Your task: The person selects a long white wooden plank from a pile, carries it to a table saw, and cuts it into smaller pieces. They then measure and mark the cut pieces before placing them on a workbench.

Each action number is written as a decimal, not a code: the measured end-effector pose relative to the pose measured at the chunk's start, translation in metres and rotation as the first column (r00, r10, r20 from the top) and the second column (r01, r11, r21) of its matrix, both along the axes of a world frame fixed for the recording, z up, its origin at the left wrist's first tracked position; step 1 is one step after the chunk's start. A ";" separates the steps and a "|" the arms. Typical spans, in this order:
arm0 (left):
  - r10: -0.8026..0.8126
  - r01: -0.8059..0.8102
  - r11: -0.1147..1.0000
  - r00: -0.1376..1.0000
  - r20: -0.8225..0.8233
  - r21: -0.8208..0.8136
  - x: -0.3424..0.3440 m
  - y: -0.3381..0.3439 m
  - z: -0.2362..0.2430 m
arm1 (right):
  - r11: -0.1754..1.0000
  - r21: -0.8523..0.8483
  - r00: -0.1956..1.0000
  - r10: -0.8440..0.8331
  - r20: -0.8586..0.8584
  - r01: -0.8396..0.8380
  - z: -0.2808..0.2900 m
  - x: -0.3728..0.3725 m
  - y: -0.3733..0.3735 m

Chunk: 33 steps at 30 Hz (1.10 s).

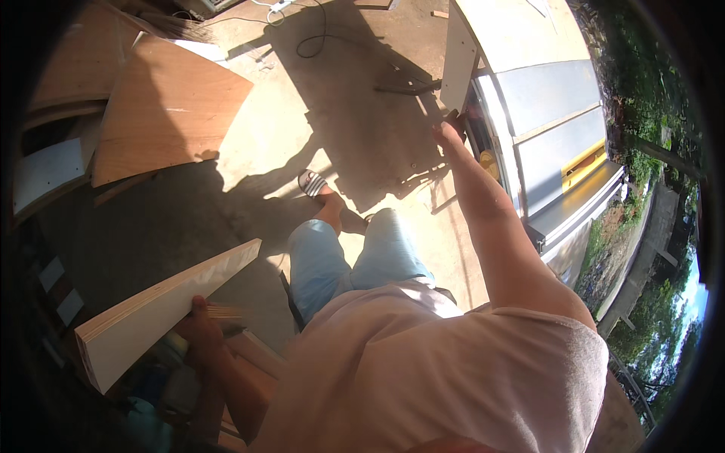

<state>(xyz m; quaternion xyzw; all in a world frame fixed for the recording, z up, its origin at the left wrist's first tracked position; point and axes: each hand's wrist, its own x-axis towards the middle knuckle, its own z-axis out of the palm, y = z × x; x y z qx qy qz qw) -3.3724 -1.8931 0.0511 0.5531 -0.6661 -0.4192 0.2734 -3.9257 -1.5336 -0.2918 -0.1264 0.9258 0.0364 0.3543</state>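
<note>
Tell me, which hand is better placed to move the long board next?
Probably the left: the left hand is at the long board, its thumb against the pale face. The right hand is off on the other side, by the upright pale panel.

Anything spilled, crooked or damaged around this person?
Only mild untidiness: the black cable lies loosely looped on the floor ahead, and the brown board at left sits slanted among other boards. No spill shows; the lower left is too dark to judge.
</note>
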 end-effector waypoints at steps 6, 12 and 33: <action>-0.352 0.365 0.925 0.928 -0.118 0.110 -0.165 -0.032 0.072 | 0.715 -0.686 0.937 0.136 0.323 0.133 0.237 0.156 -0.108; -0.690 0.699 0.715 0.705 -0.163 -0.002 -0.342 -0.043 0.165 | 0.395 -0.917 0.997 -0.030 -0.066 -0.049 0.363 0.159 -0.157; -0.882 0.997 0.075 0.053 0.468 0.029 -0.785 -0.075 0.086 | 0.850 -0.401 0.514 -0.525 -0.678 0.340 0.390 0.059 -0.009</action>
